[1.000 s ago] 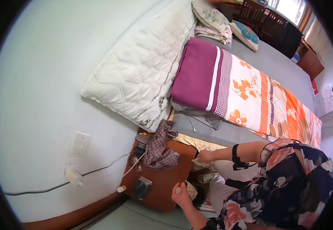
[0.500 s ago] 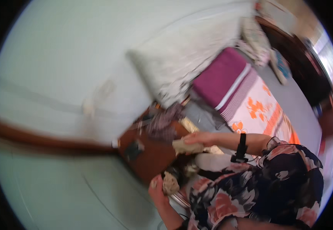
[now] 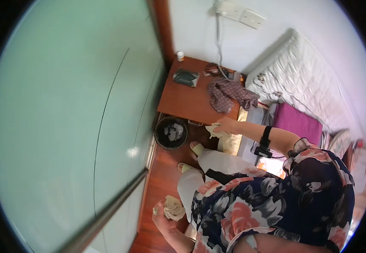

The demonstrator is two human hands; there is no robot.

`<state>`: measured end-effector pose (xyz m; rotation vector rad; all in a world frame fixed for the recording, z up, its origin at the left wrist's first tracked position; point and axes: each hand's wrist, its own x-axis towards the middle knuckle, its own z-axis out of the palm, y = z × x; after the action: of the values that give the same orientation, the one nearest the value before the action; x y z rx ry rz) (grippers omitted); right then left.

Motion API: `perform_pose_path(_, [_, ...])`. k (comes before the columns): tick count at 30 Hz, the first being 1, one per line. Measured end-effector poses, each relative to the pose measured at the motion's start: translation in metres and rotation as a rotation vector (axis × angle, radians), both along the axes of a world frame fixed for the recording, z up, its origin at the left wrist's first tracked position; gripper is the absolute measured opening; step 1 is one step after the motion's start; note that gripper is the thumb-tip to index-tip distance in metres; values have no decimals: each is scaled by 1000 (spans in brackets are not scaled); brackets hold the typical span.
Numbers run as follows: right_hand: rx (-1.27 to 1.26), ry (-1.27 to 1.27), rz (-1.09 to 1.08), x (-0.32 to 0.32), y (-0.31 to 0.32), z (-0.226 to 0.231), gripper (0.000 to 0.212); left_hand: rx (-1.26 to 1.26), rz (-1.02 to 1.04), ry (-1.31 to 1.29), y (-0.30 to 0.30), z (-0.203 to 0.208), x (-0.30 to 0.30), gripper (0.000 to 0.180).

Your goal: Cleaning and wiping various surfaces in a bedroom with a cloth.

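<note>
My left hand (image 3: 162, 221), low in the picture, is closed round a crumpled cream cloth (image 3: 174, 208). Its folds bulge out above the wooden floor. My right hand (image 3: 228, 125) grips another pale cream cloth (image 3: 215, 131) by one end, close to the front edge of a brown bedside table (image 3: 187, 99). The two cloths look apart from each other. A black bin (image 3: 161, 140), lined with a dark bag, stands on the floor between the table and the green glass panel.
On the table lie a patterned brown cloth (image 3: 225, 93), a dark green packet (image 3: 186, 77) and a small white jar (image 3: 180, 55). A green sliding panel (image 3: 73, 105) fills the left side. Right of the table are a white pillow (image 3: 305, 80) and folded purple bedding (image 3: 296, 120).
The view has swung and steadied, bringing the bin, floor and sockets into sight. My hands are farther apart, both still holding cream cloth.
</note>
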<state>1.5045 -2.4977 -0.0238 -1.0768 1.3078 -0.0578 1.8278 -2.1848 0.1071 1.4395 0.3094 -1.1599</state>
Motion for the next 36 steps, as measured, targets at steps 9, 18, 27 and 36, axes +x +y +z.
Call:
perform_pose_path(9, [193,-71,348,133,63,-7,30,-11,360,-90,167,0,-5,27])
perform_pose_path(18, [91,4,920,254,230,52,29,22,676,-124,348,7,-19,28])
perform_pose_path(27, [93,-12,998,264,245,53,32,79,714,-157,355,32,-26,29])
perform_pose_path(36, [-166,-10,1262,260,238,53,36,78,877,-255,348,-6,-88,32])
